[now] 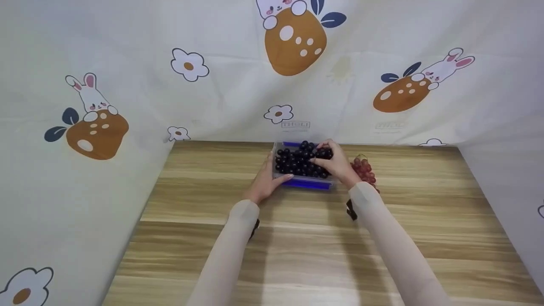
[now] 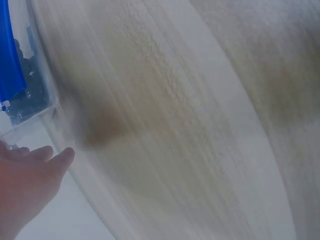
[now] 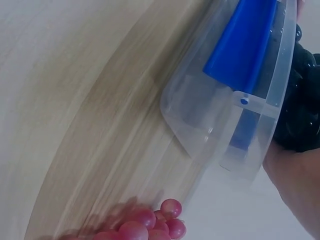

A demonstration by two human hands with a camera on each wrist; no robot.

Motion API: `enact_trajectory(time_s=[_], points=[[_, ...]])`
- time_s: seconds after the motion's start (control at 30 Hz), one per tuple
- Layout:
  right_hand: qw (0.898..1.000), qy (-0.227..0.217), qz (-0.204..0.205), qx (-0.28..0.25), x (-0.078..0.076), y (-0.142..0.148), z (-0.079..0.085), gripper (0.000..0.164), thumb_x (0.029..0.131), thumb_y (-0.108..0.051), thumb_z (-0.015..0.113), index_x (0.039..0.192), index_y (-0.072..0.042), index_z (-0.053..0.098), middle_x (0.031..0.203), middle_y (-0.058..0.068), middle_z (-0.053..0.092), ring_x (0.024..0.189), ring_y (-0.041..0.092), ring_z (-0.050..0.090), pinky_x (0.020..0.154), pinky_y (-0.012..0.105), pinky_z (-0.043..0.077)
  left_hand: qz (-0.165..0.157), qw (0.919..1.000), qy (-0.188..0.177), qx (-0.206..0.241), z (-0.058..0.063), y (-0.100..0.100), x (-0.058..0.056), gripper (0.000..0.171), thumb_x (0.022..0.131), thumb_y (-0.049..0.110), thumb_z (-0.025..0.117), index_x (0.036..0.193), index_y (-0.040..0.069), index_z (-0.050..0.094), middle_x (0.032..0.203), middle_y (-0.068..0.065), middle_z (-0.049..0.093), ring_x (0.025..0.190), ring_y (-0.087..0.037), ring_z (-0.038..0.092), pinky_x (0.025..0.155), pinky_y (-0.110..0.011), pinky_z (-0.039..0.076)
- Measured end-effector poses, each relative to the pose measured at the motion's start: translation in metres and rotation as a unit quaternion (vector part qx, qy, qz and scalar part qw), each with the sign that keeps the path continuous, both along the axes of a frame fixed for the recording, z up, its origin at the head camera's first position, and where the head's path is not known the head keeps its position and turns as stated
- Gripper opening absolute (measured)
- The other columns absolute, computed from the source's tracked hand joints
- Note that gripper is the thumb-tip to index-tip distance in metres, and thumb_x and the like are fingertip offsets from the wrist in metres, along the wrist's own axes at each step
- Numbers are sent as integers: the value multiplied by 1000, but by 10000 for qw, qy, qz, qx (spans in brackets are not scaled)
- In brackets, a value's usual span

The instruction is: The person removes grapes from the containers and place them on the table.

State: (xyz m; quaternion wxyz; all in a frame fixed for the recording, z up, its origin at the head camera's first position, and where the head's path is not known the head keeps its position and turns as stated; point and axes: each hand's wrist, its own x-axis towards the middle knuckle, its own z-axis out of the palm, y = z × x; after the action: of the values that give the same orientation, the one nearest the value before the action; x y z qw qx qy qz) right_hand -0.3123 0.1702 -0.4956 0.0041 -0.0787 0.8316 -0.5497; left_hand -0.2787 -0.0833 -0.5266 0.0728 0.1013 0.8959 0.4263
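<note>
Backdrop: pale cloth with printed rabbits, orange fruits and flowers hangs behind and on both sides of the place of work
Surface: wood-patterned surface with light and brown stripes, and shadows of the two arms are lying on it
Container: one clear plastic container stands at the far part of the surface, close to the cloth, and on its front side I see a blue flap which hangs down
Dark grapes: these dark grapes are inside the container, many round and shiny ones, and some of them rise up at the far right part
Left hand: the left hand is at the near left corner of the container, its fingers rather straight along the left wall and its thumb laid at the front edge, touching only, with nothing taken inside the palm
Right hand: the right hand reaches over the right side of the container, and its thumb and fingers are bent and pinch some of the dark grapes
Red grapes: one bunch of red grapes lies on the surface, just beside the container on the right, partly hidden by the right wrist
Sleeves: both arms wear light long sleeves, and a black piece shows beside the right cuff
</note>
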Motion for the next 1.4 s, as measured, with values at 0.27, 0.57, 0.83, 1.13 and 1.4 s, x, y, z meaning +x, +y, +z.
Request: enact_trajectory(time_s=[0.27,0.57,0.83,1.13,1.4], points=[[9993,-356,-57,55,1,-2,2,61,90,-12,81,140,1,49,153,26,43,147,41,39,127,55,29,17,9999,19,105,1,1,0,108,100,48,70,169,2,1,175,-26,9,162,-41,14,132,-52,15],[9972,-721,18,177,5,-8,3,81,91,-22,81,156,2,39,159,24,41,148,40,41,126,53,33,-37,9988,244,420,-13,-2,-7,117,94,62,71,169,2,4,173,-31,12,159,-48,16,131,-60,13],[9977,-488,145,459,8,-9,6,66,94,-15,74,152,-7,43,153,29,46,143,46,45,122,62,35,-3,9998,170,144,-2,1,-1,105,100,46,71,170,7,3,174,-27,11,161,-43,16,132,-53,16],[9983,278,-150,498,8,-15,2,51,90,-4,69,139,-3,54,143,29,55,138,46,50,119,61,39,13,9997,174,184,0,1,0,106,99,45,72,170,8,2,174,-26,11,160,-43,17,132,-54,16],[9984,222,-463,233,9,-16,3,53,92,-2,66,142,-2,50,149,28,45,143,45,44,123,59,34,16,9997,157,187,-3,1,-2,107,99,47,72,171,11,1,174,-26,11,161,-43,16,131,-54,15]])
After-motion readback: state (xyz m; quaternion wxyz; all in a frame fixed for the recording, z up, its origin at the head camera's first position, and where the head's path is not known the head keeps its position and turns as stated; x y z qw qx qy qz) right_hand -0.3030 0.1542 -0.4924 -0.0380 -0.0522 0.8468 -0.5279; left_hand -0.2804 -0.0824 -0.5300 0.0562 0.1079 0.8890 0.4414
